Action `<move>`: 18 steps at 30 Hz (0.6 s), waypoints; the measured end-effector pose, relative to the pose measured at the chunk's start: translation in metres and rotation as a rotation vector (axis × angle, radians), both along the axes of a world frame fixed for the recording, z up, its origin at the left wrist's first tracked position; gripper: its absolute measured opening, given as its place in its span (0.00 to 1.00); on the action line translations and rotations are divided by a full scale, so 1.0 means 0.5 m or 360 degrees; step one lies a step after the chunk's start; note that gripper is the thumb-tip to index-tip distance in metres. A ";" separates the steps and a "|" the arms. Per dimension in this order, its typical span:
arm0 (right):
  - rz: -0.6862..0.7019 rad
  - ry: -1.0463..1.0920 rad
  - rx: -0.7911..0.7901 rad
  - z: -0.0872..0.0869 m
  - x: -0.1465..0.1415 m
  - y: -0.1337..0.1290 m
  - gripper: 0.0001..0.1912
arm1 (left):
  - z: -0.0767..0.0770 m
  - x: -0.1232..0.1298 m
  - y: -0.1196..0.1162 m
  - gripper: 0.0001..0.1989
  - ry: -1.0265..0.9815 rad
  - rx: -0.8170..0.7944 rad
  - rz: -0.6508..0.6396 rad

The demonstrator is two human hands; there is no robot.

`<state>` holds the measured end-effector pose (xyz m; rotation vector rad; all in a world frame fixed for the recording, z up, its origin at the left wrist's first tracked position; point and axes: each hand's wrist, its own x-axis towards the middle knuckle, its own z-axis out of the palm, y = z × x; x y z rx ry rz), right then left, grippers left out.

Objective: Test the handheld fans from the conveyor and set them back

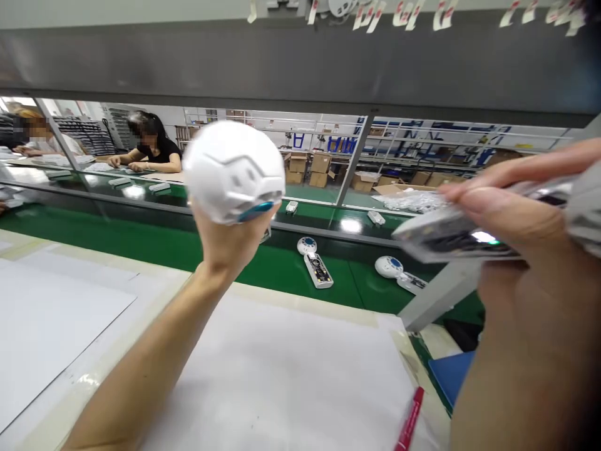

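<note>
So we've got both hands up off the table, and both are busy. Our left hand (225, 241) holds a white ball-shaped piece (235, 166) with angular grooves and a blue patch low on its face. The ball sits right in front of the fingers, so we can't tell how far they're curled, just that they've got it in the air. Over on the right, our right hand (530, 250) has thumb and fingers closed on a long white casing (451, 241), its far end sticking out past the fingertips toward the middle of the view. There's a small glowing light by the thumb, and things are kinda blurry there. Below us are white paper (291, 369) taped to the tabletop and a red pen (410, 419) near its right edge. Past that runs a green strip (117, 232) with two round-headed devices (319, 270) lying on it, the nearer one showing its insides, the other close to a grey post (436, 294). Across the way, a person in a black top (162, 150) works at a table, another person (66, 144) farther left. Cardboard boxes (320, 169) sit on the floor behind, and red-marked tape strips (404, 12) hang off the grey panel (282, 69) overhead.
</note>
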<state>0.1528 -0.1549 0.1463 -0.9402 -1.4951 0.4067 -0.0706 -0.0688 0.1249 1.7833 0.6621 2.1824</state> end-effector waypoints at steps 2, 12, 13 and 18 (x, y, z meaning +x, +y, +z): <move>-0.0077 0.0167 0.0155 0.011 0.002 0.034 0.06 | -0.028 0.000 0.045 0.09 0.0192 -0.0029 0.0040; -0.0752 -0.0648 -0.0887 -0.191 0.083 0.296 0.22 | -0.196 0.013 0.206 0.27 0.0544 -0.1085 -0.0080; -0.0778 -0.0667 -0.0961 -0.215 0.083 0.308 0.25 | -0.213 0.013 0.215 0.27 0.0545 -0.1137 -0.0067; -0.0852 -0.0859 -0.1169 -0.303 0.047 0.325 0.39 | -0.280 0.004 0.241 0.27 0.0616 -0.1390 0.0209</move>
